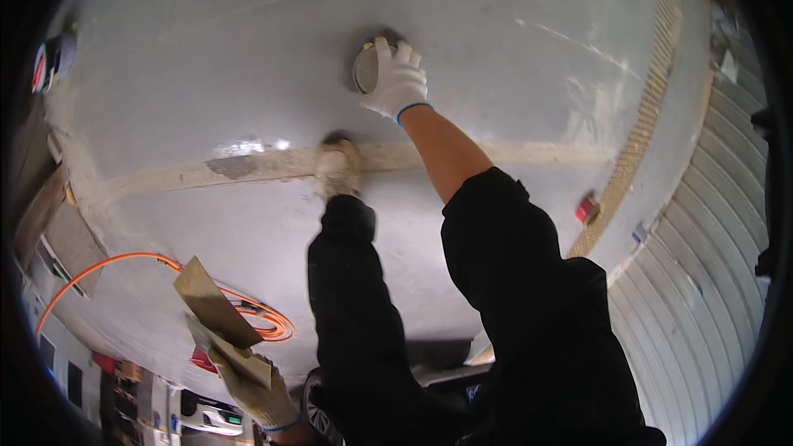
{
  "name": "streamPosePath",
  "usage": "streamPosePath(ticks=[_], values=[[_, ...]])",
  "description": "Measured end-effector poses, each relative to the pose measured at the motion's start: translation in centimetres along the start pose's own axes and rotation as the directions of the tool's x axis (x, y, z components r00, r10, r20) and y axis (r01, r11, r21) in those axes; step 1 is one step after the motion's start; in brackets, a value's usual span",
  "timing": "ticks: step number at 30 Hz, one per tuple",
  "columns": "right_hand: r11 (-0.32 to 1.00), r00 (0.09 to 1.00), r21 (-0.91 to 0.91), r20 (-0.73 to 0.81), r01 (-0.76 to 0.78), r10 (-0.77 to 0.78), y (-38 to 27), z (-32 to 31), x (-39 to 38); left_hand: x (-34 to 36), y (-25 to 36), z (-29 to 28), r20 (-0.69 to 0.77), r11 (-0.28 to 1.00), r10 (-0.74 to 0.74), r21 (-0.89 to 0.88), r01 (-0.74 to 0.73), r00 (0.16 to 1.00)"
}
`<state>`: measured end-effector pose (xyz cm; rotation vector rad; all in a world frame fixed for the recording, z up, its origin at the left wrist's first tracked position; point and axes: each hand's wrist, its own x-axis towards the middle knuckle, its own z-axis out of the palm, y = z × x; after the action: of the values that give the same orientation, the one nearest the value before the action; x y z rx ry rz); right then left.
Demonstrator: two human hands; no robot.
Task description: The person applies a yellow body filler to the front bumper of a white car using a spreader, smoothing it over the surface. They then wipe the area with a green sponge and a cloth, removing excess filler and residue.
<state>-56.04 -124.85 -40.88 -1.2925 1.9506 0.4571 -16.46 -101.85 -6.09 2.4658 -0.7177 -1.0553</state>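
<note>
My right hand [398, 78], in a white glove with a blue cuff edge, reaches far out over the grey floor [264, 66]. Its fingers are closed over the rim of a round, shallow tin-like container [366, 68] with a grey face and pale edge. A dark shadow lies just beyond it. Low at the left, my gloved left hand [256, 384] is closed around flat rectangular trowel-like plates [216, 301]. One plate is brownish and sticks out farthest; a paler one [235, 351] lies nearer my fingers. Their handles, if any, are hidden.
A rough pale strip [281, 163] crosses the floor, with my shoe [337, 167] on it. An orange hose [124, 258] coils beside the plates. A red roll [587, 209] lies by a textured tan strip [648, 107], near a ribbed wall [702, 281]. A car wheel [315, 405] shows behind.
</note>
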Motion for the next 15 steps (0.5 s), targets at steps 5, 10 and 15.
streamPosePath(ticks=[5, 10, 15], values=[[0.775, 0.849, 0.348, 0.193, -0.528, 0.492, 19.2, 1.2, -12.1, -3.8, 8.3, 6.1, 0.077, 0.879, 0.397, 0.256, -0.403, 0.915], [0.281, 0.455, 0.471, 0.31, -0.836, 0.835, 41.6, 6.1, -25.9, -11.5, 14.3, 17.5, 0.293, 0.939, 0.34, -0.156, -0.306, 0.893], [-0.051, 0.192, 0.651, 0.298, -0.757, 0.935, 60.9, 11.1, -37.4, -24.4, 14.7, 28.1, 0.575, 0.959, 0.283, -0.177, -0.222, 0.767]])
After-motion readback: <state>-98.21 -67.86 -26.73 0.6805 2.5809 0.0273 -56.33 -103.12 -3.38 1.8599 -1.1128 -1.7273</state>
